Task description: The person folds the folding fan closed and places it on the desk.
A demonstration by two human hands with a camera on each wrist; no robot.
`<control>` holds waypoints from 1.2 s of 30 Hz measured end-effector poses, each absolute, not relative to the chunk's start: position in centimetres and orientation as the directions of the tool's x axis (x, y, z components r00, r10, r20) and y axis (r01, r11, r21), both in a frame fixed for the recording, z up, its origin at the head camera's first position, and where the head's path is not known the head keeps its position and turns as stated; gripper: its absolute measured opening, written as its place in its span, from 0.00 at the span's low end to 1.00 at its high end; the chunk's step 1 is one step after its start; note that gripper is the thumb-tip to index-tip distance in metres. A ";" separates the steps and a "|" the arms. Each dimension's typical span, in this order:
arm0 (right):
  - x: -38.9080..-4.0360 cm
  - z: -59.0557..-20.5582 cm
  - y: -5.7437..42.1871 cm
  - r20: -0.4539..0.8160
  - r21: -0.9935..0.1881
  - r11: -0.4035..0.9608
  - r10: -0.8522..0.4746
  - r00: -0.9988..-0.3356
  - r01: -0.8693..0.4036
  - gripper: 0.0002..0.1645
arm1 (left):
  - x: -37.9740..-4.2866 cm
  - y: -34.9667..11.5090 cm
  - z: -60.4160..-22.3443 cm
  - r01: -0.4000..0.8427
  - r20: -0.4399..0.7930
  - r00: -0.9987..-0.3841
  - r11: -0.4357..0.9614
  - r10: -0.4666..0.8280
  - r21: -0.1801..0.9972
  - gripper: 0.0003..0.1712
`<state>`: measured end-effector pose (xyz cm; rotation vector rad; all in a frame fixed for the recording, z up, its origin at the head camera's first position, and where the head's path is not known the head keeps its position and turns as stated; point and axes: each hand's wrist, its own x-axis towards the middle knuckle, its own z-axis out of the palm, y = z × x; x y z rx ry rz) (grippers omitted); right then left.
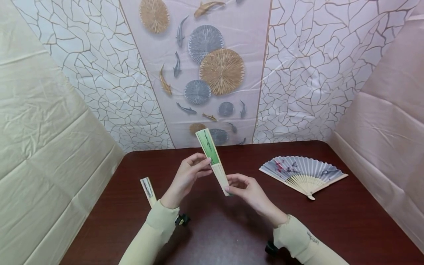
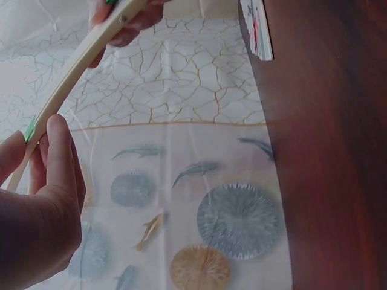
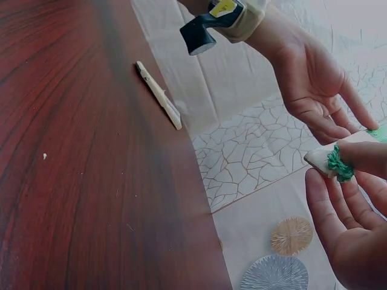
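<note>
A folded green hand fan [image 1: 212,152] with pale ribs is held up above the dark table, slanting from upper left to lower right. My left hand [image 1: 189,177] pinches it near its middle, where the green leaf meets the bare ribs. At the lower end, my right hand [image 1: 249,192] pinches the pivot end between thumb and fingers. A bunched green cord or tassel [image 3: 340,164] shows by the right thumb in the right wrist view. The left wrist view shows the fan edge-on, its ribs together.
A grey fan [image 1: 294,173] with a floral print lies spread on the table's right side. Another folded fan [image 1: 148,191] lies at the left, partly behind the left forearm. Patterned cloth [image 1: 212,73] hangs behind the reddish-brown table [image 1: 228,235], with plain cloth at both sides.
</note>
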<state>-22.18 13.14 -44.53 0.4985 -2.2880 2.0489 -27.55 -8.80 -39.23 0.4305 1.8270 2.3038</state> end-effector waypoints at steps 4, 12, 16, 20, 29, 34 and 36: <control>-22.7 -44.6 12.9 0.210 -0.971 0.064 -0.223 -0.952 -0.230 0.22 | -28.4 -9.1 -38.5 0.065 0.128 -0.951 -0.223 0.282 0.973 0.03; -24.3 -44.8 12.4 0.174 -0.983 0.022 -0.236 -0.956 -0.184 0.25 | -31.0 -9.9 -37.9 0.050 0.100 -0.968 -0.213 0.231 0.976 0.07; -25.1 -45.0 11.9 0.157 -0.986 0.009 -0.241 -0.958 -0.164 0.26 | -32.6 -10.6 -38.2 0.011 0.053 -0.979 -0.210 0.198 0.978 0.08; -26.0 -45.4 11.6 0.144 -0.989 0.003 -0.238 -0.960 -0.149 0.26 | -34.2 -11.1 -38.9 -0.013 0.023 -0.984 -0.199 0.177 0.980 0.12; -27.5 -47.0 10.6 0.104 -0.993 0.019 -0.290 -0.951 -0.115 0.29 | -36.7 -12.5 -40.9 -0.058 -0.037 -0.991 -0.162 0.131 0.985 0.23; -28.1 -47.8 10.3 0.046 -0.997 0.051 -0.292 -0.955 -0.063 0.32 | -37.8 -13.0 -42.4 -0.102 -0.086 -0.990 -0.144 0.112 0.984 0.28; -28.4 -48.1 10.3 0.021 -0.996 0.075 -0.291 -0.956 -0.045 0.30 | -38.1 -13.1 -42.9 -0.123 -0.108 -0.988 -0.132 0.110 0.984 0.29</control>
